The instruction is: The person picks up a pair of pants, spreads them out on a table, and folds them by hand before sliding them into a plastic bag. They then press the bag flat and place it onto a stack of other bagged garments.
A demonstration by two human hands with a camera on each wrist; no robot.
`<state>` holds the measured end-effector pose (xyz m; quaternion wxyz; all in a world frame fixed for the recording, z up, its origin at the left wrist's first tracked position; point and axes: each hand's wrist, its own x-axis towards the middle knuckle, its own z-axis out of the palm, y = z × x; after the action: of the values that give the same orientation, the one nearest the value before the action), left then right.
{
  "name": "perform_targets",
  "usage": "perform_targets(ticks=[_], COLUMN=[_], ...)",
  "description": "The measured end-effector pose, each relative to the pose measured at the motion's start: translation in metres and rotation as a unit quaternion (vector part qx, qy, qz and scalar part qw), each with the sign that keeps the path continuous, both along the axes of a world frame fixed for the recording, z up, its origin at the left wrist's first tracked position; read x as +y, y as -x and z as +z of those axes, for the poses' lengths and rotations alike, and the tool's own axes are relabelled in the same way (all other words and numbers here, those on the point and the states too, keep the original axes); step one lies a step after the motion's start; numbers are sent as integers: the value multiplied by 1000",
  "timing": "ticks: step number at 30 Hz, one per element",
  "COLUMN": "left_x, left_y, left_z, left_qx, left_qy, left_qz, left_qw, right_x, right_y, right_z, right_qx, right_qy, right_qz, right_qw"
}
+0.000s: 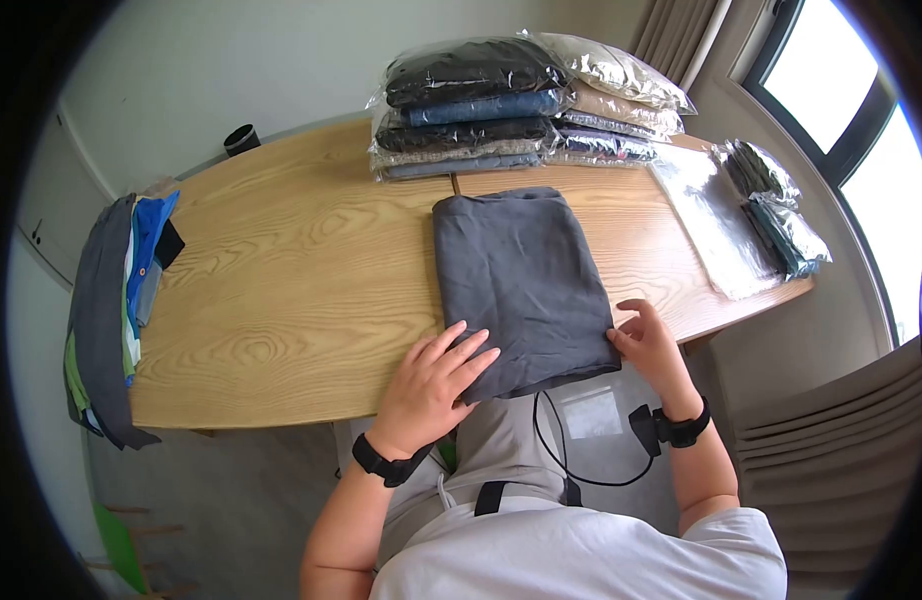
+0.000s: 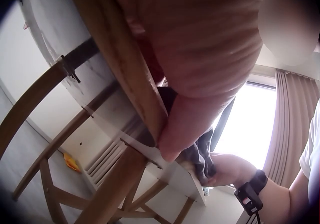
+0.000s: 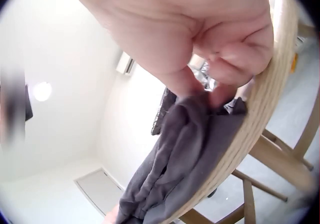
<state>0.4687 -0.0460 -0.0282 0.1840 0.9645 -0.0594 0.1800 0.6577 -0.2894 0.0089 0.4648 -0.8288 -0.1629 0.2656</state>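
Observation:
A folded dark grey garment lies at the table's front edge in the head view, its lower end over the edge. The left hand rests on its lower left corner with fingers spread and fairly straight. At the lower right corner the right hand pinches the cloth between thumb and finger. The right wrist view shows that hand gripping the bunched edge of the grey cloth. In the left wrist view the left palm is close to the camera, and its fingers are mostly hidden.
Bagged folded clothes are stacked at the back of the wooden table. Clear plastic bags and smaller packed items lie at the right. Several garments hang over the left edge. A black cup stands at the back left.

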Motion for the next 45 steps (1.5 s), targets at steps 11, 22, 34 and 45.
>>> perform_targets(ticks=[11,22,34,45], left_x=[-2,0,8,77], left_y=[-1,20,74,10], left_z=[-2,3,9,34], left_qx=[-23,-68,-32,110], left_qy=[22,79,246,681], left_qz=[7,-64,-99,137], left_qw=[999,992,964,711], right_x=[31,1,17,88], right_y=[39,32,33,-6], right_z=[-37,-30,-47,-1], right_qx=[-573,-578,-635,-8], right_qy=[99,35,-134,-95], right_qz=[240,293,254,187], right_qw=[778,761,717,978])
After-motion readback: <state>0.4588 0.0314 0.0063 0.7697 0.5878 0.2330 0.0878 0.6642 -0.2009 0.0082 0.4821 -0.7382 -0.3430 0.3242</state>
